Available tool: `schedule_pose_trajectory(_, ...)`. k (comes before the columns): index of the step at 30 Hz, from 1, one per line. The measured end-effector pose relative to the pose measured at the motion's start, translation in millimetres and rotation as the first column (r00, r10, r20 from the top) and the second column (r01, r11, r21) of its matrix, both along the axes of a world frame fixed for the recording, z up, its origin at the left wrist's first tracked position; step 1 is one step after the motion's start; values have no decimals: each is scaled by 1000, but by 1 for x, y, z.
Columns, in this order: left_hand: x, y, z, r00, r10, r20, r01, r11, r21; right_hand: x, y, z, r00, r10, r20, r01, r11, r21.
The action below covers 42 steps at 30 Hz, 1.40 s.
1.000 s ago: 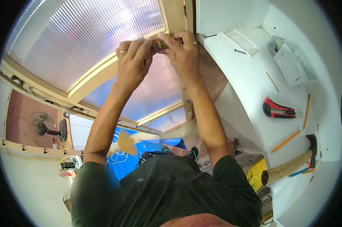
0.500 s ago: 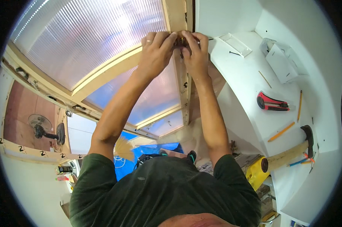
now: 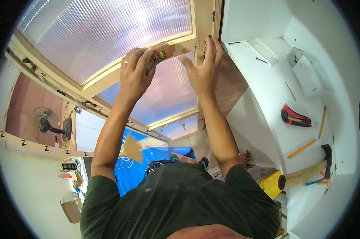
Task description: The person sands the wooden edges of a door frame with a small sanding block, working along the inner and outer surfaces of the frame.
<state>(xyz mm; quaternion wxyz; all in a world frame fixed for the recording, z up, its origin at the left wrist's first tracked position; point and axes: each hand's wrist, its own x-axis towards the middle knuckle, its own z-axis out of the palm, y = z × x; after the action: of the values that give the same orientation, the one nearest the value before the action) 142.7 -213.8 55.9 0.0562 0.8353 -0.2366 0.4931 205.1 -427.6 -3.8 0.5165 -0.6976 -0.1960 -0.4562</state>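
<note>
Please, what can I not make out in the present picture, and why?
Head view:
Left end of the brown labelled piece: covered by the left hand.
Contents of the clear plastic box: partly hidden by the white plate.
Top of the upper ribbed panel: cut off by the picture's edge.

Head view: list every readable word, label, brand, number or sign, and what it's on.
Handwritten black marks along the pale rail at left: legible, not transcribed.
Yellow-and-black label on the brown item in the left hand: too small to read.
Dark container, lower left: any print too small to read.
</note>
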Motion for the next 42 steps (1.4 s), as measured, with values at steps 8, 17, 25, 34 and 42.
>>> schedule_pose_trajectory(8, 17, -13, -1, 999, 14, -53, -13, 1000, 26, 14, 6, 3, 976, -218, -9, 216, 972, -98)
schedule_pose_trajectory(17, 42, -51, -1, 998, -27, -48, 28, 999, 33, 26, -9, -3, 995, 12, -102, 8, 980, 197)
schedule_pose_trajectory(25, 55, -69, -3, 998, -55, 7, 55, 998, 44, 27, -9, -4, 994, 37, -101, 0, 937, 349)
schedule_pose_trajectory(34, 65, -87, 4, 991, -135, -3, 135, 985, 110, 33, -19, -5, 985, 109, -134, -62, 948, 313)
schedule_pose_trajectory(42, -14, -18, 1, 995, -88, -36, 90, 995, 38, 1, -19, -27, 987, 43, -157, -43, 999, 3)
